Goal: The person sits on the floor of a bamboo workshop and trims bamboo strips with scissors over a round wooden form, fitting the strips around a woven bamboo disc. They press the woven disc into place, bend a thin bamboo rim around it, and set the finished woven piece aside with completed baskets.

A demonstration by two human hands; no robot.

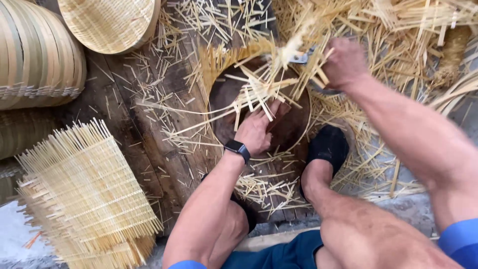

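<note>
While the person crouches over a round wooden block (294, 127), the left hand (256, 130) presses flat and open against a woven bamboo piece (239, 60) standing on edge on that block, fingers spread among its loose strip ends. The right hand (344, 62) is closed around a metal cutting tool (298, 57) at the far edge of the block, where the strip ends (271, 87) stick out. A black watch (237, 148) sits on the left wrist. A black shoe (327, 146) rests at the block's right edge. Bamboo offcuts (164, 89) litter the plank floor. Flat woven mats (84, 194) lie stacked near the left; finished baskets (37, 55) stand at the far left corner.
</note>
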